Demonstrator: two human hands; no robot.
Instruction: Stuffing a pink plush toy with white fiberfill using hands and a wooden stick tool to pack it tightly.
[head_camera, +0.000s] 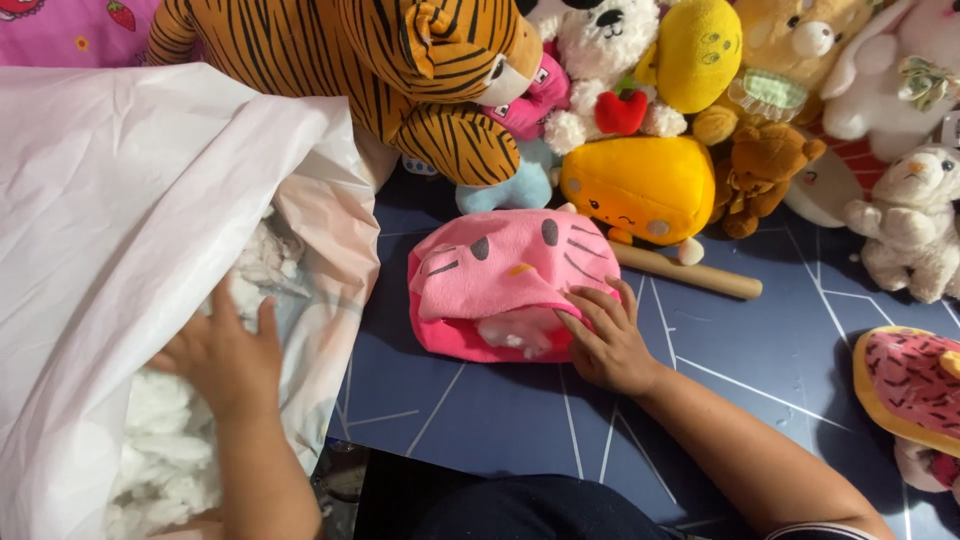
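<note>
Right now the left hand (222, 355) is reaching into the big white plastic bag (110, 200), fingers spread apart and pressing down on the loose white stuffing (165, 450) heaped inside; nothing is pinched between them, so it is sitting open on the fluff rather than gripping it. Over on the other side, the right hand (603, 335) is resting on the lower edge of the pink cat-face plush cover (510, 280), fingers loosely apart and laid flat against the fabric, steadying it where a bit of white filling is showing at the opening. That pink cover is lying on the dark blue mat (720, 340), just beside the bag and in front of the yellow plush (640, 185). A wooden stick (690, 272) is lying just behind the cover, near the yellow toy, and a striped tiger plush (400, 70) is looming over the bag's far edge, with a row of other soft toys beyond. To my eye, doing this well is calling for a modest tuft of filling gathered in a closed fist rather than a flat palm, while the other hand is keeping the cover's mouth held wide and still, so the fluff is going in cleanly instead of scattering across the mat.
</note>
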